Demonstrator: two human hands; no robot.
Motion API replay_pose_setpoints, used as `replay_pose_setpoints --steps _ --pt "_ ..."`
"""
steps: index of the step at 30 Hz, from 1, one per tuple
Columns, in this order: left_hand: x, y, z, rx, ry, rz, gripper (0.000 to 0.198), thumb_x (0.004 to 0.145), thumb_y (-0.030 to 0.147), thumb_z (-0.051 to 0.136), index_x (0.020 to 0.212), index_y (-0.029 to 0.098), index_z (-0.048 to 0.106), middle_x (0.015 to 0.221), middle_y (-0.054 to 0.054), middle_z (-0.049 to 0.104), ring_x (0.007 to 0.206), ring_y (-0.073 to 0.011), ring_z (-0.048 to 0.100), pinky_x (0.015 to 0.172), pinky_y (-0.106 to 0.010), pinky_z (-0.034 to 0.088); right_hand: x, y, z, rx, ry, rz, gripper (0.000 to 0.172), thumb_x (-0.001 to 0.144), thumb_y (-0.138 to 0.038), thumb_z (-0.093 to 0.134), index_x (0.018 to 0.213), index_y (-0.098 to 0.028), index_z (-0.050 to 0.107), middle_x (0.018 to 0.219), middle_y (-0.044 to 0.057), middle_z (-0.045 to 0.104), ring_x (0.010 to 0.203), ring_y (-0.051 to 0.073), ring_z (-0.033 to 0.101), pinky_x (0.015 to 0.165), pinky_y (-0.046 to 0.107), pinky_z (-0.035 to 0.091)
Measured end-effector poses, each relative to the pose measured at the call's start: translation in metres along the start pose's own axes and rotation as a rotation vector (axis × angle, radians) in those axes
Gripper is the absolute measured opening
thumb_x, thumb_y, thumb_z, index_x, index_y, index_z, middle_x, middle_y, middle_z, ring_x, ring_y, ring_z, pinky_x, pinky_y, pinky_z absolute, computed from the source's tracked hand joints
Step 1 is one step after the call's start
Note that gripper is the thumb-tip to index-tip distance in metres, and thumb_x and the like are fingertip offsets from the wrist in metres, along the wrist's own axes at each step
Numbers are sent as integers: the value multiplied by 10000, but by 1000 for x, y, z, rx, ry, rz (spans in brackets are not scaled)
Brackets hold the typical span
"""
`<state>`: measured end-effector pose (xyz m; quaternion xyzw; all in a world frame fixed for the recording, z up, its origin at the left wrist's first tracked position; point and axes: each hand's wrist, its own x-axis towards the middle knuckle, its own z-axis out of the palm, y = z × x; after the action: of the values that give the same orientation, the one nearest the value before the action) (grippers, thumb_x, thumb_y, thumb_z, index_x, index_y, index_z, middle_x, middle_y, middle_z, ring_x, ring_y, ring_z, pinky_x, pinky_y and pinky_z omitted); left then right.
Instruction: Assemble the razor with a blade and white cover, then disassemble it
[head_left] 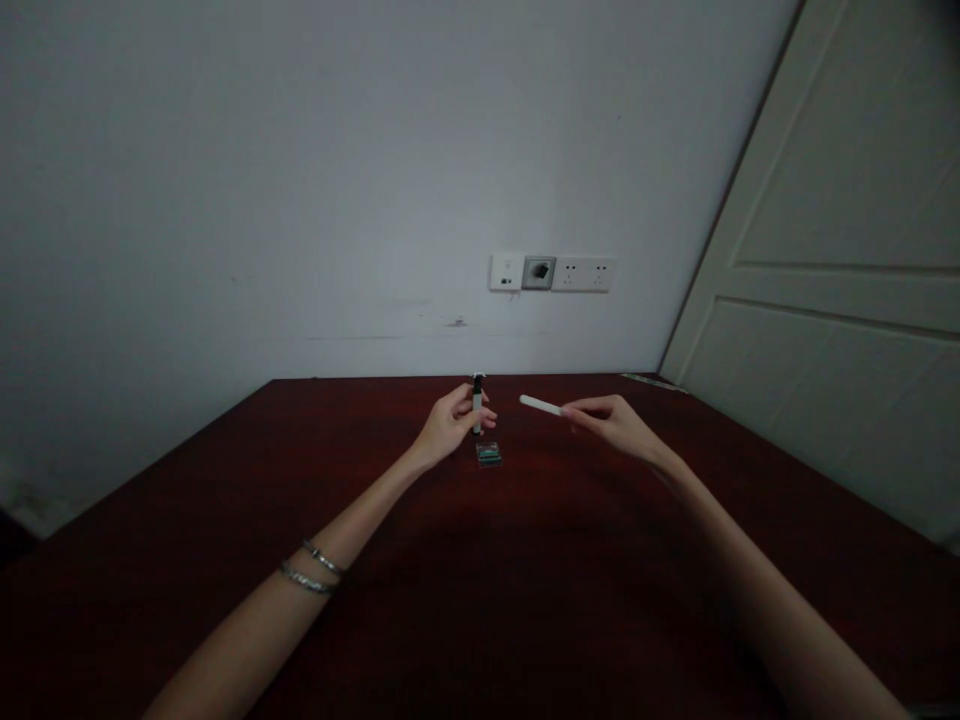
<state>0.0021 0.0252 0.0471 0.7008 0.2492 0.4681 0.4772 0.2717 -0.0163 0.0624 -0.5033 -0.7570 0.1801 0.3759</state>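
My left hand (453, 420) is closed around a slim black-and-white handle (477, 400), held upright. A small pale T-shaped top, like a razor head, shows at its upper end. Between the thumb and fingers of my right hand (609, 424) is a flat white stick (540, 405) with a rounded tip, pointing left toward the other hand. The stick and the handle are apart. On the table just below my left hand lies a small clear case (489, 455) with something green in it; its contents are too small to make out.
A dark red-brown table (480, 600) runs back to a pale wall (337, 180). Wall sockets (583, 274) sit above its back edge. A white panelled door (840, 300) stands along the right side. A thin strip (652, 382) lies at the back right edge.
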Motion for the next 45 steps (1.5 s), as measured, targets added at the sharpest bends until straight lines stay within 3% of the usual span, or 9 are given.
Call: replay_pose_setpoints --steps 5,11,23,35,45 --pt "3 1 -13 -38 11 -89 275 755 266 600 962 140 469 804 -81 661 674 -177 664 546 -246 506 0 5 13 43 -59 8 413 788 -509 492 846 -154 696 758 51 655 670 163 538 586 261 390" --pt "7 7 -27 -53 72 -85 285 755 280 602 970 143 475 787 -77 658 647 -181 664 545 -271 529 -14 15 55 155 -165 50 353 774 -446 552 911 -153 695 868 52 660 793 180 576 715 281 422" --pt "6 4 -27 -60 12 -157 295 742 275 620 967 139 486 778 -77 667 639 -192 667 523 -283 534 -26 10 98 93 -241 -24 189 780 -316 590 864 -186 699 891 62 630 820 177 585 749 291 448" --pt "5 -7 -21 -27 -35 -215 275 755 269 613 958 139 482 796 -87 667 624 -177 666 498 -246 522 -25 14 114 48 -230 -88 164 763 -212 609 881 -210 724 867 61 625 810 175 576 757 294 445" --pt "3 -9 -20 -22 -44 -228 270 757 269 613 957 139 487 787 -88 669 612 -167 662 481 -224 510 -24 9 109 34 -248 -74 225 756 -231 625 966 -223 704 895 62 615 815 174 573 747 290 455"
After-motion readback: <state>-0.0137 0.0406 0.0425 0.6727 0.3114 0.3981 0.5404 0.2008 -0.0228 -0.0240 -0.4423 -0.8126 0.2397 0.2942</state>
